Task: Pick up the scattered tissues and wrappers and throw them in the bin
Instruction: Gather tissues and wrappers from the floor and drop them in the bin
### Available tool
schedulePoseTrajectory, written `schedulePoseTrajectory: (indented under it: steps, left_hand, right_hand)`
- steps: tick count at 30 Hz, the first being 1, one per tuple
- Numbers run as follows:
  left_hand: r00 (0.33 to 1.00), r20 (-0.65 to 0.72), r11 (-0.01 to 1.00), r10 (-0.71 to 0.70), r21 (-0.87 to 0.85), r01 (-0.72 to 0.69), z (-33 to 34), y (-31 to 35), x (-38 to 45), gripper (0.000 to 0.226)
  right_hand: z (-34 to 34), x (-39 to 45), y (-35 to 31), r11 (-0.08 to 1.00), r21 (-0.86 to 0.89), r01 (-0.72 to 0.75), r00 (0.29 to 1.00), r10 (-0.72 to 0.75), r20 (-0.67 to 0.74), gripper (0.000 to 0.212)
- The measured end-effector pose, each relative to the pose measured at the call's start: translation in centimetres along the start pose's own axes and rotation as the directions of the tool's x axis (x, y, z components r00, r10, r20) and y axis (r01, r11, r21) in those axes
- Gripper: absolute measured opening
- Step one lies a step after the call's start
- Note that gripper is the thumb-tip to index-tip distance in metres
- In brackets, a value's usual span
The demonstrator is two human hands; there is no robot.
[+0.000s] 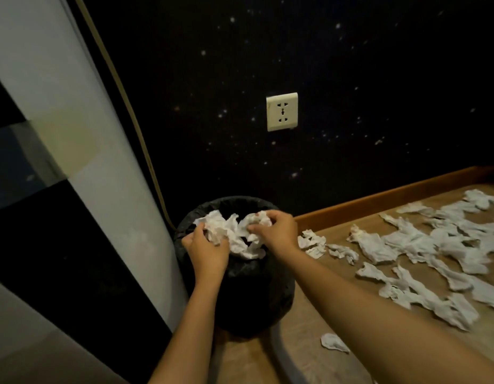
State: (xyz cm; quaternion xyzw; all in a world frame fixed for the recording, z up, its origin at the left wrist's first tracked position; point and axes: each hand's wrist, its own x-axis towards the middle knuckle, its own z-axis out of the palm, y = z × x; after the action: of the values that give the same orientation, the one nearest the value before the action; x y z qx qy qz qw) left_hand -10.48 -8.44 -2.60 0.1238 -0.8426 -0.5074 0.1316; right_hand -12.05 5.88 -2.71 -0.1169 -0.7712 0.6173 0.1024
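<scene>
Both hands (237,239) clutch 1 crumpled white tissue wad (234,234) — over the black-lined bin (257,295).

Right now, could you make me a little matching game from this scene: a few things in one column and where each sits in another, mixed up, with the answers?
Things:
1. bin
2. wall socket
3. bunch of tissues
4. scattered tissues

Places:
A. spread over the wooden floor on the right
B. held by the left hand and right hand over the bin's mouth
C. on the dark starry wall
D. on the floor in the corner, lined with a black bag

Pairs: 1-D, 2-C, 3-B, 4-A
</scene>
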Motion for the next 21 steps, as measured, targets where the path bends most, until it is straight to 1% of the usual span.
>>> schedulePoseTrajectory:
  steps: [1,3,5,7,10,13,15,17,19,21]
  left_hand:
    - [1.0,-0.002,1.0,0.016,0.017,-0.016,0.3,-0.3,-0.2,0.062]
    - [0.999,-0.012,0.999,0.031,0.017,-0.03,0.8,-0.5,-0.4,0.063]
    - [0.999,-0.024,0.999,0.024,-0.032,-0.025,1.0,-0.4,-0.5,0.058]
    - [0.997,-0.046,0.994,0.062,-0.093,-0.066,1.3,-0.5,-0.6,0.049]
    - [0.968,-0.096,0.967,0.232,-0.087,-0.24,2.1,-1.0,-1.4,0.036]
    - [0.899,-0.094,0.899,0.428,-0.061,-0.434,3.0,-1.2,-3.3,0.026]
    - [0.83,-0.044,0.829,0.557,-0.037,-0.558,3.8,-1.5,-4.9,0.022]
    - [0.758,0.047,0.759,0.65,0.004,-0.651,4.7,-2.1,-6.4,0.021]
    - [0.704,0.163,0.714,0.692,-0.006,-0.7,6.1,-2.8,-8.0,0.022]
    - [0.68,0.285,0.715,0.675,-0.027,-0.699,7.8,-3.8,-9.7,0.021]
  right_hand:
    - [0.0,-0.1,0.6,1.0,-0.02,0.011,1.0,-0.01,0.014,0.044]
    - [-0.2,-0.1,1.2,0.998,-0.03,0.054,0.996,-0.051,0.079,0.049]
    - [-0.5,-0.1,1.4,0.995,-0.049,0.092,0.986,-0.084,0.143,0.056]
    - [-0.9,-0.1,1.5,0.992,-0.051,0.116,0.978,-0.105,0.179,0.057]
    - [-1.8,-0.4,2.1,0.985,-0.028,0.17,0.974,-0.163,0.16,0.049]
    - [-3.1,-1.3,3.5,0.974,-0.037,0.223,0.972,-0.219,0.081,0.033]
    - [-4.4,-2.7,4.9,0.971,-0.053,0.234,0.972,-0.232,0.027,0.025]
    - [-5.9,-4.6,6.5,0.971,-0.078,0.225,0.974,-0.225,0.007,0.018]
    - [-7.4,-6.5,8.6,0.97,-0.111,0.217,0.975,-0.222,-0.031,0.016]
    - [-9.1,-8.7,10.8,0.978,-0.121,0.17,0.981,-0.18,-0.077,0.015]
